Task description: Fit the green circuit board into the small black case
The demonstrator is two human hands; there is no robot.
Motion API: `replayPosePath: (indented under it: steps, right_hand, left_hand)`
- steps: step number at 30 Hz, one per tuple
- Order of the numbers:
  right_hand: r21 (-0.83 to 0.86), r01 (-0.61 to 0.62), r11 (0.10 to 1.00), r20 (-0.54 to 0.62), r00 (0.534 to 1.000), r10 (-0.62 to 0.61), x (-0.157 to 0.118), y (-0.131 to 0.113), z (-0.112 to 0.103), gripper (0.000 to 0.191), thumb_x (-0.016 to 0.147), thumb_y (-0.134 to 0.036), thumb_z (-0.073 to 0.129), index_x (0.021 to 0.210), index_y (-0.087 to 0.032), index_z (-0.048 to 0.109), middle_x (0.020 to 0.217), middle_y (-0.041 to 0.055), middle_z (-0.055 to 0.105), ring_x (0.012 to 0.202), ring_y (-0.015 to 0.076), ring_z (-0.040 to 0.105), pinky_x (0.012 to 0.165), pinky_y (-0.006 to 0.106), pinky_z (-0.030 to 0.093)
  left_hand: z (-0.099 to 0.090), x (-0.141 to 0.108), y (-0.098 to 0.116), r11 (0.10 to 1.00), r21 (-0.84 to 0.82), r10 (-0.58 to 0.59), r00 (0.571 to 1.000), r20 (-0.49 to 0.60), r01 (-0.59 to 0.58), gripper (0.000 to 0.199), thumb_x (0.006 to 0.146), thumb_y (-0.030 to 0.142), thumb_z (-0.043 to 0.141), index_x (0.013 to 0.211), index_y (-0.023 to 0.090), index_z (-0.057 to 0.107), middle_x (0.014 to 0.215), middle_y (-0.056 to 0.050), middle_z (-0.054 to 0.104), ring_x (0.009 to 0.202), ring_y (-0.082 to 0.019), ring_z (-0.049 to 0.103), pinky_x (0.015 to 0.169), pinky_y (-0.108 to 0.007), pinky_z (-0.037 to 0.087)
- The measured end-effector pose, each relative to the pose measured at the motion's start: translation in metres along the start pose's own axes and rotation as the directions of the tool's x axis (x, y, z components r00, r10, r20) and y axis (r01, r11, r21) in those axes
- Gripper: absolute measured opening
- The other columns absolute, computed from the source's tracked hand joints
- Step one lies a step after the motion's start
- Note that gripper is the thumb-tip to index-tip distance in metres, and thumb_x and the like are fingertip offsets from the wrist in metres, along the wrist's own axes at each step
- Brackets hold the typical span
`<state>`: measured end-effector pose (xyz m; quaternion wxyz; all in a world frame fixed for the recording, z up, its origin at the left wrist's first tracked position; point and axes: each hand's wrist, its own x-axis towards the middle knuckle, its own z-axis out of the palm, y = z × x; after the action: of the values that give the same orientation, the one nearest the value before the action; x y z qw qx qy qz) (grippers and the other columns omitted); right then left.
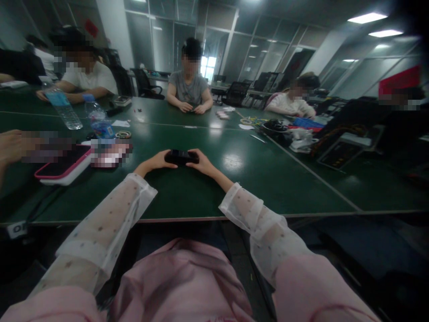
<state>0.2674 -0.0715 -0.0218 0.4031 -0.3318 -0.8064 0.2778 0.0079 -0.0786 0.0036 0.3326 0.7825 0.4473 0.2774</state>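
Note:
A small black box-shaped object (182, 157) is held level between my two hands, just over the green table (187, 197). My left hand (161, 160) has its fingers closed round the object's left end. At the right end, my right hand (201, 162) grips it the same way, thumb toward me. The object's exact kind is too dark and blurred to make out. Both forearms, in sheer white dotted sleeves, reach in over the table's near edge.
To the left are a pink-edged phone (67, 162) on a white box, a pink item (112, 154) and two water bottles (63, 108). Another person's hand (10, 147) shows at far left. Several people sit around; cables (275, 127) and a black boxy unit (345, 150) lie right.

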Motion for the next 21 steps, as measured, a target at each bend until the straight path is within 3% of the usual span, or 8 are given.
replayPosePath:
  steps: [13, 21]
  right_hand:
    - [0.035, -0.003, 0.999, -0.025, 1.0, 0.003, -0.001, -0.005, -0.002, 0.062, 0.072, -0.046, 0.077, 0.122, -0.021, 0.05, 0.119, 0.0099, 0.061, 0.113, 0.0273, 0.061, 0.101, 0.047, 0.047]
    - [0.077, -0.008, 0.997, -0.085, 0.996, 0.015, 0.003, -0.009, -0.004, 0.063, 0.072, -0.05, 0.076, 0.123, -0.023, 0.049, 0.122, 0.0091, 0.059, 0.116, 0.0263, 0.059, 0.102, 0.045, 0.047]
  left_hand:
    - [0.001, 0.007, -0.014, 0.999, -0.036, 0.037, 0.999, -0.008, -0.037, 0.071, 0.062, 0.042, 0.083, 0.122, 0.015, 0.057, 0.12, -0.012, 0.065, 0.113, -0.03, 0.06, 0.101, -0.048, 0.042]
    - [0.004, 0.009, -0.019, 0.987, -0.159, 0.015, 1.0, -0.001, -0.015, 0.08, 0.061, 0.039, 0.084, 0.129, 0.014, 0.052, 0.129, -0.015, 0.061, 0.121, -0.03, 0.057, 0.107, -0.048, 0.039]
